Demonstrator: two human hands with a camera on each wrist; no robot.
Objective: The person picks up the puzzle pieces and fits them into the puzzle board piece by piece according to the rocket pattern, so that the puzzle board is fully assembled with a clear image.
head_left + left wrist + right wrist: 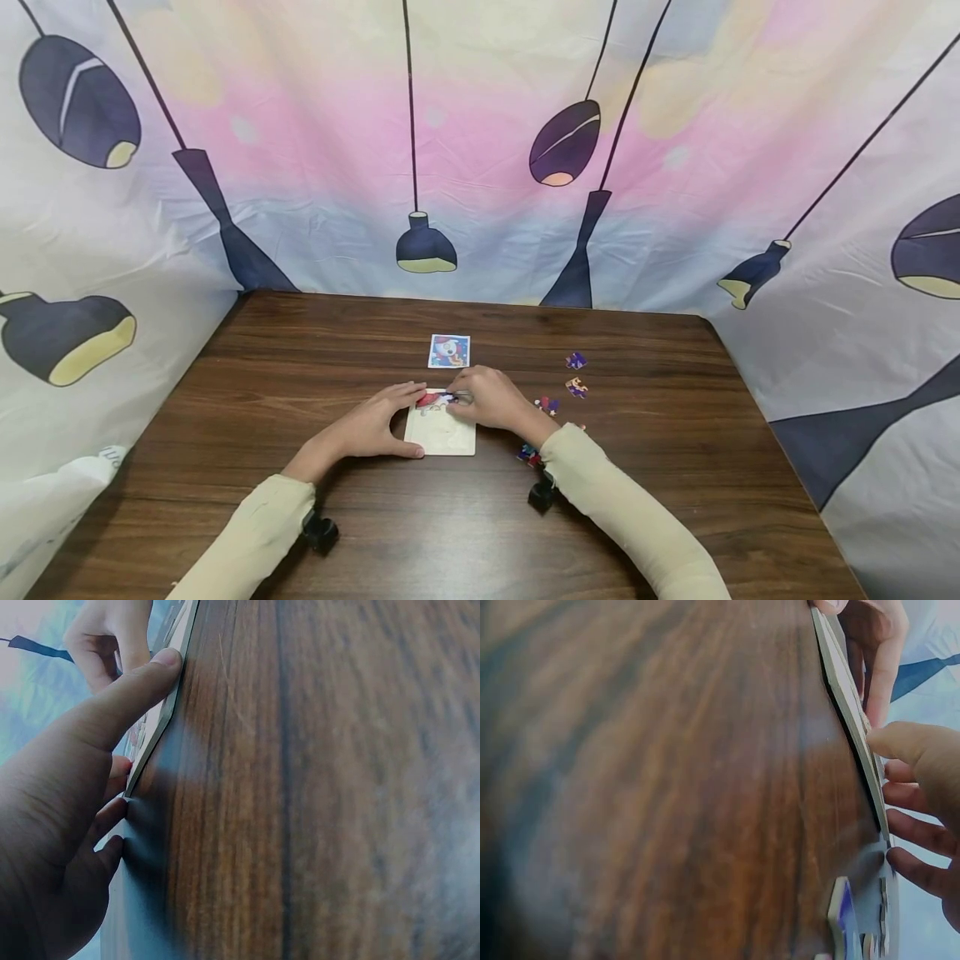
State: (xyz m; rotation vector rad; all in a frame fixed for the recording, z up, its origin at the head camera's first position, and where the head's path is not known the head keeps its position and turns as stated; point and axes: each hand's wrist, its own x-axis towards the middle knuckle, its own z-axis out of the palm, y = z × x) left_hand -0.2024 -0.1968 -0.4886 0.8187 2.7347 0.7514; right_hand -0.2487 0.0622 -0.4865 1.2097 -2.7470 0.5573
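Observation:
A pale, square jigsaw puzzle tray [441,435] lies flat on the table, with red and white puzzle pieces [429,400] along its far side and bare board nearer the person. My left hand [375,423] holds the tray by its left side, thumb at the near corner and fingers at the far one. Over the tray's far right part, my right hand [491,402] pinches a dark puzzle piece [453,397] between thumb and forefinger; the fingers mostly hide it. In the right wrist view, the right thumb [900,742] is right at the tray's rim.
A small picture card [449,351] lies beyond the tray. To the right are several loose puzzle pieces, among them a purple one [576,360], an orange and purple one [577,387] and others [528,454] by the right wrist. A printed curtain [495,250] rises behind the table.

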